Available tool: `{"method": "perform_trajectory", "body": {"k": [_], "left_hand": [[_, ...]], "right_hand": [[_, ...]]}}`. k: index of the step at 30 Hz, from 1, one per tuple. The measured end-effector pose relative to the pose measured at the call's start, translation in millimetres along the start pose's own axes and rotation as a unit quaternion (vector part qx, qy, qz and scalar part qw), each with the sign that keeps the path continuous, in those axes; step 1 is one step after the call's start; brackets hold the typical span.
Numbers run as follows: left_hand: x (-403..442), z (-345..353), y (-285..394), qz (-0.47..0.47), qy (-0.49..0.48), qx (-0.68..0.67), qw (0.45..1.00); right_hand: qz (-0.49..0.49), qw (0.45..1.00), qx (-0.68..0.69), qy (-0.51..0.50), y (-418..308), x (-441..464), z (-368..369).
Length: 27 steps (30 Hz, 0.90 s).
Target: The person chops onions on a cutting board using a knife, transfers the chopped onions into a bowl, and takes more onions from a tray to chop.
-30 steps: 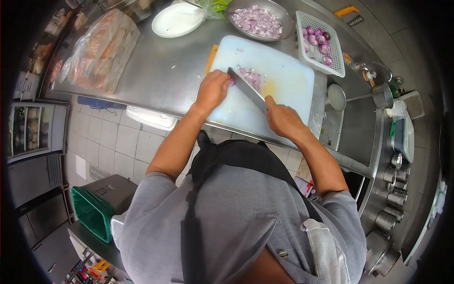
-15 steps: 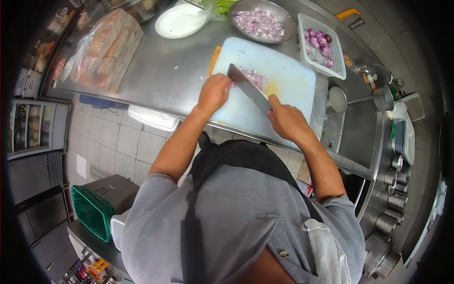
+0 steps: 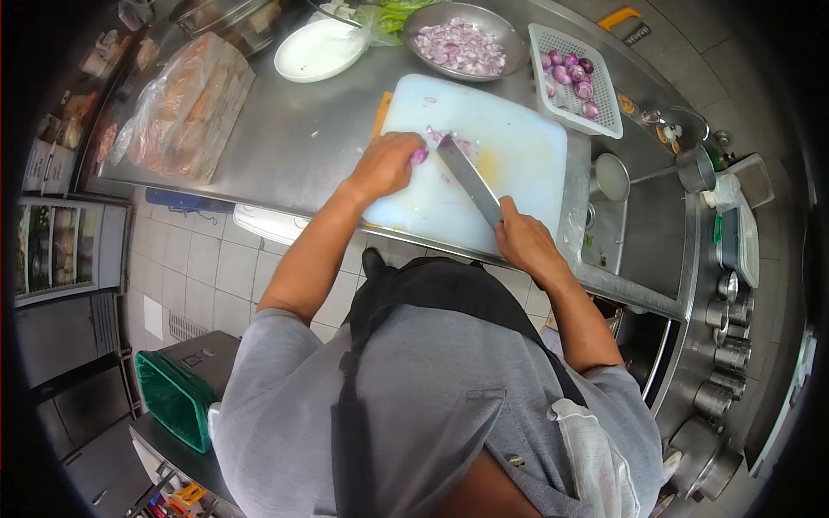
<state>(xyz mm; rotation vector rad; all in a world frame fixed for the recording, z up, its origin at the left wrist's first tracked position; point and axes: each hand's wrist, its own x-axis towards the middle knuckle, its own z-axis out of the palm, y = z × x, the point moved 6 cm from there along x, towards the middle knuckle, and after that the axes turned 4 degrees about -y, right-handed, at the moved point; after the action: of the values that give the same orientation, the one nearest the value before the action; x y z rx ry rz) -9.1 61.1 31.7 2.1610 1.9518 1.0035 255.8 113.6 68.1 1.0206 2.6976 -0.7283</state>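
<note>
A white cutting board [image 3: 509, 138] lies on the steel counter. At its left side my left hand [image 3: 382, 166] is closed around a purple onion [image 3: 419, 155], which shows at the fingertips. My right hand [image 3: 524, 240] grips the handle of a broad knife [image 3: 469, 180] near the board's front right. The blade slants up and left, its tip beside some chopped onion [image 3: 462, 143], apart from the held onion. Behind the board stands a metal bowl [image 3: 515, 62] of chopped onion. To its right, a white perforated basket [image 3: 611, 118] holds several peeled onions.
At the back left are a white oval plate [image 3: 319, 53] and a large plastic-wrapped package [image 3: 192, 108]. Leafy greens [image 3: 393, 17] lie behind the plate. On the right is a sink [image 3: 654, 233] with a pot [image 3: 610, 178]. A green-lined bin [image 3: 173, 401] stands low at the left.
The knife has moved right and down, away from the held onion, with my right hand. More of the onion shows now at my left fingertips. The view has shifted slightly.
</note>
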Motion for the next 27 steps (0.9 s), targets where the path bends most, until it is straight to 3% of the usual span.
{"method": "perform_trajectory", "body": {"k": [3,6,11,14,18,27], "left_hand": [[3.6,4.0,3.2,-0.087,-0.039,-0.037,0.995],[2.4,10.1,8.3,-0.118,-0.019,-0.024,0.992],[3.1,13.0,9.0,-0.091,0.019,-0.031,0.995],[5.6,14.9,6.6,-0.092,0.022,-0.037,0.995],[6.2,14.6,5.6,-0.101,0.022,-0.038,0.994],[-5.3,14.7,7.6,-0.100,0.078,-0.058,0.990]], "right_hand": [[0.007,1.000,0.009,0.000,-6.4,-1.3,-13.4],[0.005,1.000,-0.005,0.007,-18.4,7.4,-29.3],[-0.019,0.999,-0.038,-0.017,-7.0,27.8,-3.1],[-0.030,0.999,-0.043,-0.005,-28.3,18.6,-41.0],[-0.035,0.997,-0.052,-0.039,-24.6,36.9,-6.1],[-0.053,0.998,-0.026,-0.031,-24.9,32.6,-14.9]]}}
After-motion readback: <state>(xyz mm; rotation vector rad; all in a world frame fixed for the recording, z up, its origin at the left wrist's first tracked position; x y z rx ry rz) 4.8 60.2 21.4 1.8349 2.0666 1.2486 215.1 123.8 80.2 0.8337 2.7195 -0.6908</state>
